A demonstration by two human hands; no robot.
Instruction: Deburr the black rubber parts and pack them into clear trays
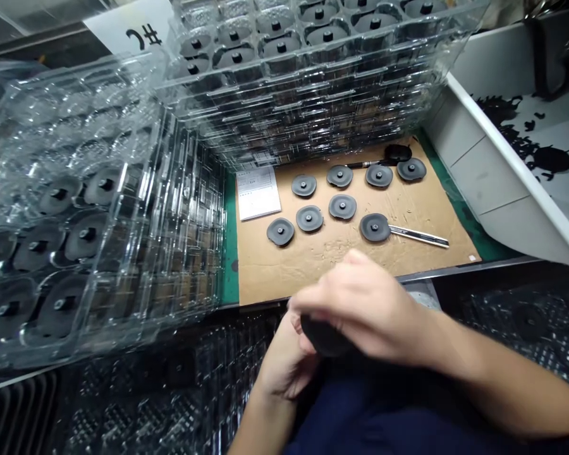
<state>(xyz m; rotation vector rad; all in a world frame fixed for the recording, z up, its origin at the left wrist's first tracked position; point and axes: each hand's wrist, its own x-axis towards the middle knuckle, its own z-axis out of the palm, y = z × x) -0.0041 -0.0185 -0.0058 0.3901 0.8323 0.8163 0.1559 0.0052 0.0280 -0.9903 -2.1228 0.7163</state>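
Note:
My left hand (289, 357) and my right hand (363, 306) come together just in front of the cardboard's near edge. Between them is a dark, rounded disc-shaped part (326, 336), partly covered by the fingers. My left hand is closed at the part's left side, most of its fingers hidden. Curled over the top, my right hand is slightly blurred. Whether it holds anything small besides is hidden. Beyond the hands, several similar dark discs (342, 206) with a raised centre stub lie on the cardboard sheet (308, 265). A cutter knife (420, 236) touches one disc (375, 227).
Stacked clear plastic trays (189, 208) with dark discs rise at the left; another tray stack (308, 95) stands behind. A paper pad (258, 193) lies on the cardboard's left. At right, a white bin (516, 164) holds black scraps. A pen (365, 164) lies at the back.

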